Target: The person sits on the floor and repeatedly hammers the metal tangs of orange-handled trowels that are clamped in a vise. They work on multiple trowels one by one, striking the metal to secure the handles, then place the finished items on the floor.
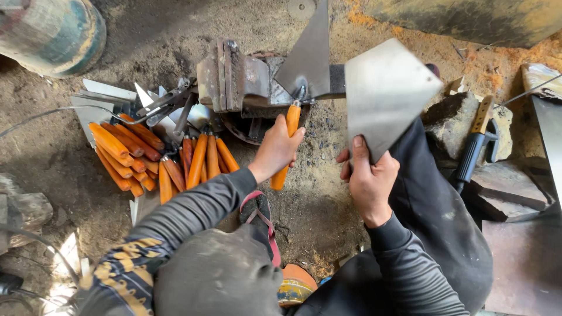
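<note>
Seated on dirt ground (52, 152), a person grips w/ right hand (367, 178) fingers wrapped on the near corner of a steel trowel blade (383, 93); left hand (276, 149) closed round an orange handle (288, 143) at centre. Left: pile of orange-handled trowels (155, 158). Beyond: bench vise (234, 79); far right, hammer (475, 143) on stone.

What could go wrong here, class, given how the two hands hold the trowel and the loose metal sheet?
1. The right hand grips the bare metal sheet by its edge; a slip may cut the fingers.
2. The left hand holds the orange handle near the vise, so the trowel blade might pinch or twist.
</note>
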